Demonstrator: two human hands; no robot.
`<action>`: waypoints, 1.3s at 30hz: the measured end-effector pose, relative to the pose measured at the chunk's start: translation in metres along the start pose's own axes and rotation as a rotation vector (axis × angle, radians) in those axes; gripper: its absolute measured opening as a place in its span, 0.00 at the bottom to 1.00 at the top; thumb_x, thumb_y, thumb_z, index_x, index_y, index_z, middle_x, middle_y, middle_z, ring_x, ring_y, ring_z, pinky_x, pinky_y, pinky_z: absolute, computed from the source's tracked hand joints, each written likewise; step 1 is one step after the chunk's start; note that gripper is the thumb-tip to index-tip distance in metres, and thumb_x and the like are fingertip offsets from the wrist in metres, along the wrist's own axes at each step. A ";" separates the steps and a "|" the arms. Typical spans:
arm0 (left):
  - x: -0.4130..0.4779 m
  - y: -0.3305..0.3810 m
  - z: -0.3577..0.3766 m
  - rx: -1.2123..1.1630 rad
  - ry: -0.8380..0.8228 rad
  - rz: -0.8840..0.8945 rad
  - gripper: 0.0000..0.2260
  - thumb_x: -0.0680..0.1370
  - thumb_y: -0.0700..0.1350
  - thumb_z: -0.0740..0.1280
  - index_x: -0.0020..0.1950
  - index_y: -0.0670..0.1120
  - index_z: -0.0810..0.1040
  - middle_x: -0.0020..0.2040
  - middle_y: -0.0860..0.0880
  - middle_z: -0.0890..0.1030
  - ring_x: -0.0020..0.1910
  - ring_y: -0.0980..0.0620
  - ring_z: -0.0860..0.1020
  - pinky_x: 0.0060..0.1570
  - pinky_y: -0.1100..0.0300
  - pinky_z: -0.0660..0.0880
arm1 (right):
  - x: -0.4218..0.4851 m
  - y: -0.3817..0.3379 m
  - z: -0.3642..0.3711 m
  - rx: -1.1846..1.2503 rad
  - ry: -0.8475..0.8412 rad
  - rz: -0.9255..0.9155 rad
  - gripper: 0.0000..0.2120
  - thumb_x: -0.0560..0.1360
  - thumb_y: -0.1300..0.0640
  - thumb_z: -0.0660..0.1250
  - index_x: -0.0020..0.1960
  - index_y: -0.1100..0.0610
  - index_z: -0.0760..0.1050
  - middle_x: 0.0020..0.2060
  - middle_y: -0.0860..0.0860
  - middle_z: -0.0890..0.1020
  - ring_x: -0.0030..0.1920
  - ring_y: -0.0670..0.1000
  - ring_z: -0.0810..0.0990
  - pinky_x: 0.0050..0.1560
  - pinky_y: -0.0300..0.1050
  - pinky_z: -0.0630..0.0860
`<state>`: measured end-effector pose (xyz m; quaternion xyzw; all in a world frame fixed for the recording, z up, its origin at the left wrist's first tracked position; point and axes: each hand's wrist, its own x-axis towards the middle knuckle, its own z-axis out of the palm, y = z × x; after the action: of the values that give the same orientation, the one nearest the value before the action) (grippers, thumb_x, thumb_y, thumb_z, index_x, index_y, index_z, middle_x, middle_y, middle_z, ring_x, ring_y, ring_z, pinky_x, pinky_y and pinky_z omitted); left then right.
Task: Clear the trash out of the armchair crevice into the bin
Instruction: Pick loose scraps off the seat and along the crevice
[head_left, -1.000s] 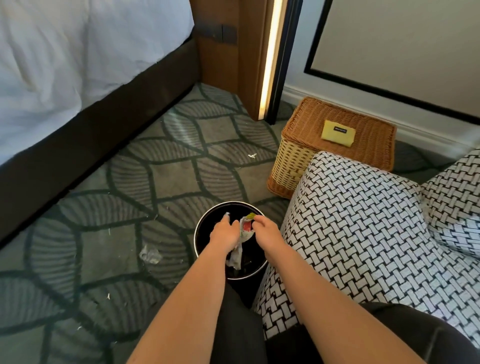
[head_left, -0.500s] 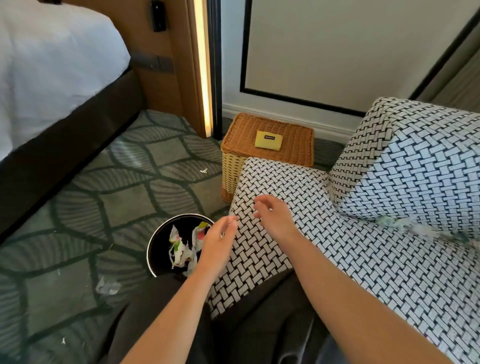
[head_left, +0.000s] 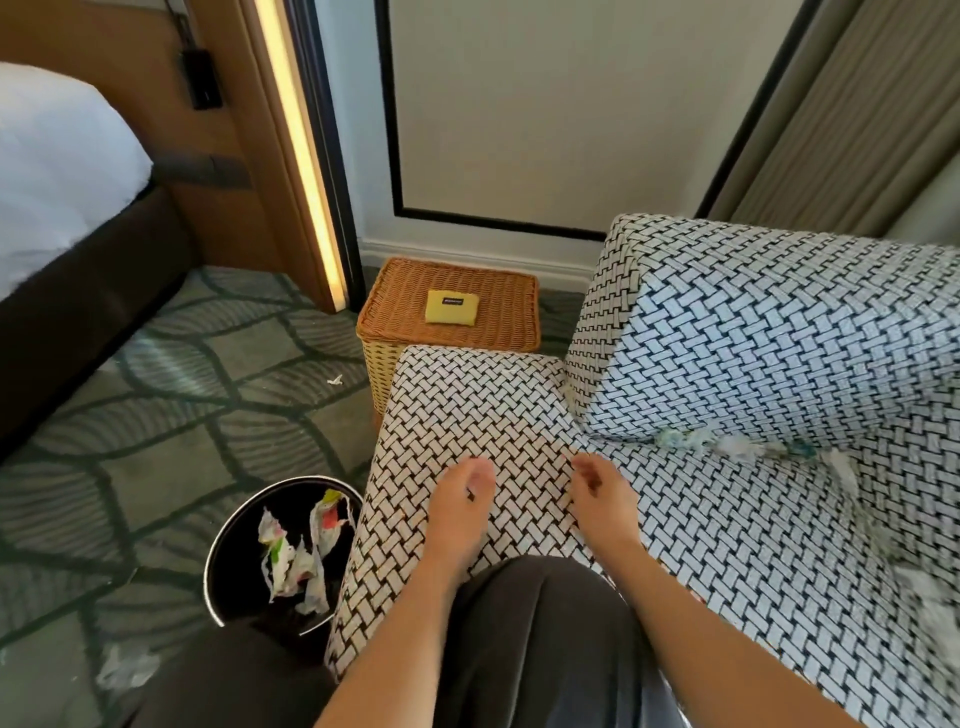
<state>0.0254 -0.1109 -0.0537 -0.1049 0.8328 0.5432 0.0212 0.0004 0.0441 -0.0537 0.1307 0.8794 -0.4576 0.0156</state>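
Note:
The black-and-white woven armchair (head_left: 467, 415) fills the right half of the view. Crumpled trash (head_left: 727, 444) is wedged along the crevice under the back cushion, with more white scraps (head_left: 841, 473) to its right. The round black bin (head_left: 228, 561) stands on the carpet left of the armrest and holds crumpled printed wrappers (head_left: 293, 556). My left hand (head_left: 460, 506) hovers over the armrest, fingers loosely bent, holding nothing. My right hand (head_left: 602, 499) is beside it over the seat's near edge, also empty, well short of the crevice trash.
A wicker basket (head_left: 452, 306) with a yellow pouch (head_left: 451, 306) on its lid stands behind the armrest. The bed (head_left: 62, 197) is at far left. Small scraps lie on the carpet (head_left: 335, 380), and a clear wrapper (head_left: 124, 670) sits by the bin.
Both hands let the wrappers drop into the bin, then rose and swung right over the armrest. The view turned right and up, bringing the crevice trash into sight.

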 end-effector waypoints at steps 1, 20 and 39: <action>0.002 -0.003 0.005 0.029 0.035 0.030 0.11 0.80 0.48 0.60 0.59 0.48 0.76 0.58 0.55 0.75 0.58 0.60 0.72 0.58 0.66 0.66 | 0.004 0.004 0.001 0.021 0.059 0.008 0.12 0.78 0.59 0.60 0.60 0.58 0.73 0.42 0.48 0.79 0.34 0.44 0.75 0.30 0.33 0.70; 0.125 0.006 0.036 0.588 0.274 0.217 0.21 0.79 0.54 0.59 0.71 0.51 0.64 0.69 0.53 0.68 0.68 0.54 0.66 0.68 0.53 0.59 | 0.106 -0.039 0.032 -0.917 -0.093 0.066 0.35 0.79 0.55 0.56 0.75 0.51 0.34 0.55 0.59 0.78 0.48 0.56 0.80 0.39 0.48 0.74; 0.147 0.008 0.031 0.659 0.187 0.239 0.13 0.79 0.53 0.57 0.64 0.56 0.69 0.62 0.53 0.69 0.60 0.54 0.70 0.63 0.55 0.61 | 0.112 -0.049 0.038 -0.904 -0.050 0.197 0.23 0.78 0.58 0.60 0.69 0.58 0.56 0.48 0.58 0.79 0.42 0.54 0.79 0.38 0.46 0.77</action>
<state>-0.1219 -0.1020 -0.0807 -0.0433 0.9678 0.2326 -0.0861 -0.1235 0.0111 -0.0530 0.1829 0.9734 -0.0274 0.1356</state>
